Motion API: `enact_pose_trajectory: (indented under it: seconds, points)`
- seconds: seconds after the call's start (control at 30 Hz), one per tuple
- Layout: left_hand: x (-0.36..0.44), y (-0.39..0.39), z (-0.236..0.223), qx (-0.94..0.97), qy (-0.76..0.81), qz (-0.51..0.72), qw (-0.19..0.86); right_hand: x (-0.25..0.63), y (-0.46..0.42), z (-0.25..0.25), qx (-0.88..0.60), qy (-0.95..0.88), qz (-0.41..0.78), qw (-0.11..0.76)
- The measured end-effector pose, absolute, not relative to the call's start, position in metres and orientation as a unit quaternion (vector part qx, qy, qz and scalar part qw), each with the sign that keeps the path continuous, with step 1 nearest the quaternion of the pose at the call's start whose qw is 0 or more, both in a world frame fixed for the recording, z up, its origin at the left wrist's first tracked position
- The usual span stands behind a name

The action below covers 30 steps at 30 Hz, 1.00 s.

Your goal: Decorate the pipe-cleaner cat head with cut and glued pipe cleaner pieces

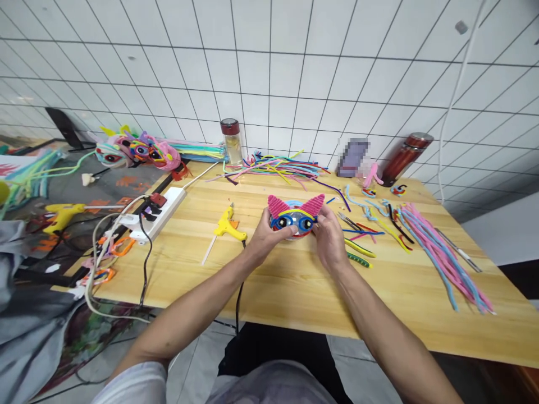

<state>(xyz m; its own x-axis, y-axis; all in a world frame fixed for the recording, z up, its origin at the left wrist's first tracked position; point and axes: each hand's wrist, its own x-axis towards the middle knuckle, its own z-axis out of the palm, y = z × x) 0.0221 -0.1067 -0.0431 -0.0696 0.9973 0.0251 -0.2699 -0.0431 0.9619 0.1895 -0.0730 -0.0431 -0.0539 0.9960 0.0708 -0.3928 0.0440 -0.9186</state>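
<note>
Right before me, my wooden table (286, 280) carries a yellow glue gun (228, 224), a power strip (162, 213) and loose pipe cleaners (278, 168)!

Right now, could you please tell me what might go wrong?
The black cord of the yellow plastic glue gun passes under the left forearm and over the pale wooden table's edge, so a snag might drag the gun. The left hand and right hand hold the fuzzy, pink-eared craft face; a hard squeeze could bend it.
</note>
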Motion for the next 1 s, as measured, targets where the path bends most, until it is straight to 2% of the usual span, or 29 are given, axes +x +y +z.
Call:
enact_pose_trajectory:
  seconds: [0.2, 0.33, 0.43, 0.5, 0.77, 1.0]
  points:
    - [0.023, -0.1, -0.049, 0.382, 0.454, 0.601, 0.535, 0.196, -0.064, -0.056, -0.424, -0.439, 0.526, 0.592]
    - [0.024, -0.098, -0.052, 0.357, 0.446, 0.616, 0.542, 0.2, -0.07, -0.054, -0.446, -0.58, 0.325, 0.599]
    - [0.023, -0.098, -0.053, 0.353, 0.439, 0.625, 0.541, 0.203, -0.076, -0.047, -0.416, -0.692, 0.163, 0.567]
    - [0.022, -0.098, -0.053, 0.348, 0.441, 0.624, 0.543, 0.205, -0.079, -0.044, -0.396, -0.732, 0.103, 0.545]
    - [0.022, -0.096, -0.054, 0.289, 0.408, 0.621, 0.604, 0.205, -0.081, -0.041, -0.397, -0.767, 0.035, 0.503]
    - [0.023, -0.098, -0.054, 0.292, 0.386, 0.636, 0.601, 0.202, -0.081, -0.044, -0.427, -0.75, 0.07, 0.5]
